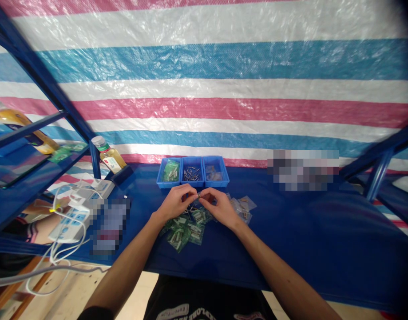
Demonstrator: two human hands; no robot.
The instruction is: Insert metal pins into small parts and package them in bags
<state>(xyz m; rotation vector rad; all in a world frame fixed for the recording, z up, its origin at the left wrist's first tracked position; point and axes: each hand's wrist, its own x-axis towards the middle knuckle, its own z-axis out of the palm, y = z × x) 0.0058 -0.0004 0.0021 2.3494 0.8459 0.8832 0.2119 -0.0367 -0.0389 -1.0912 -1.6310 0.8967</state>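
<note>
Pinching a small metal part [199, 194] between them, the left hand [177, 202] and right hand [220, 208] meet just above the desk [306, 231], fingers curled and closed on it from either side; the part is too small to make out further. The desk has a blue cover. Directly below the hands lies a loose pile of small plastic bags with green markings [187, 229], and just beside the right hand is a smaller scatter of clear plastic bags [243, 209]. Beyond the hands, three blue plastic bins [192, 184] stand side by side: the left one holds a green-marked bag [171, 171], the middle one loose metal pins [192, 174], and the right one small clear bags [214, 174]. Further left stand a bottle of yellow liquid [108, 154] and a white power strip [80, 218] trailing white cables [57, 262]. Two blurred patches [110, 226] [303, 170] hide whatever lies there. A blue metal shelf frame [40, 75] rises at the left, against a striped tarpaulin [204, 62].
</note>
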